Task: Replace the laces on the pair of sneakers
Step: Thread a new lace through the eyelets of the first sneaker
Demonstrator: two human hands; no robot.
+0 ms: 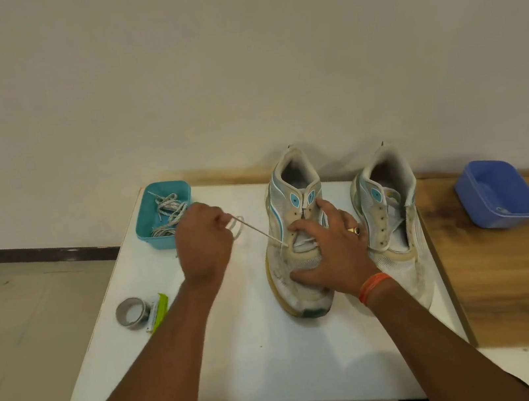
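Note:
Two worn white sneakers with blue accents stand on the white board, toes toward me. My right hand (328, 252) rests on the left sneaker (299, 285), fingers spread over its tongue and eyelets, thumb on the toe. My left hand (201, 239) pinches a white lace (261, 233) and holds it taut from a lower eyelet out to the left; the lace's slack loops beyond my fingers. The right sneaker (393, 214) has no lace in its eyelets. A teal bin (147, 225) at the back left holds several patterned laces (168, 212).
A roll of grey tape (132, 313) and a green-and-white cutter (159, 312) lie near the white board's left edge (100, 313). A blue tub (497, 194) sits on the wooden tabletop (511, 282) to the right. The wall is close behind the sneakers.

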